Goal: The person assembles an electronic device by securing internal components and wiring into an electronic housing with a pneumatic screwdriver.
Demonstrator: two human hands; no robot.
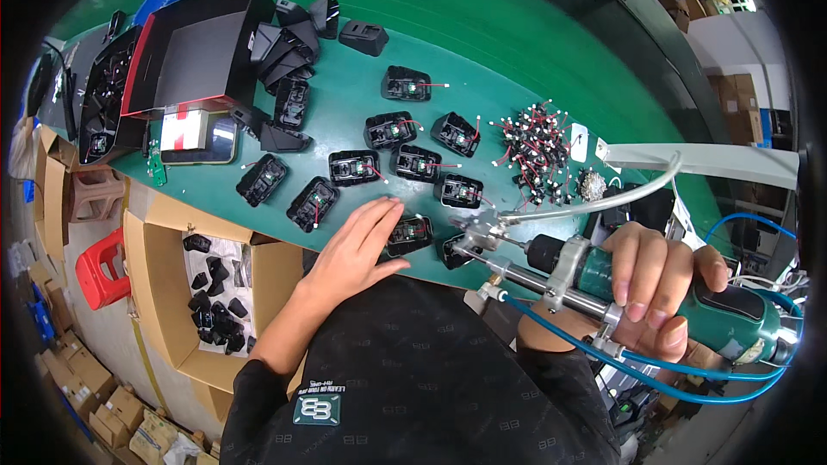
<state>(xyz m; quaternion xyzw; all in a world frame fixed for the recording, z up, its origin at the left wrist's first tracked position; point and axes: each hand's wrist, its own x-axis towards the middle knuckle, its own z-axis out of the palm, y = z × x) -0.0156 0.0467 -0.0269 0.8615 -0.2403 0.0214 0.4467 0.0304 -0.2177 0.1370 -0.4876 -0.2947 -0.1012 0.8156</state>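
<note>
My right hand (659,288) is wrapped around a green power screwdriver (594,272) with a metal feed head (484,232) at its front. That head sits over a black plastic housing (452,251) near the table's front edge, partly hiding it. My left hand (357,245) lies with its fingers stretched out, against the left side of another black housing (412,235) that has a small circuit board inside. Several similar housings, one of them a black housing (353,168) with short red wires, lie farther back on the green table (345,69).
A pile of wired connectors (534,151) lies at the right, beside small white parts (592,186). Black covers (289,47) and an open black-and-red box (202,52) stand at the back left. Blue air hoses (655,368) loop below the tool. A cardboard box (164,293) stands lower left.
</note>
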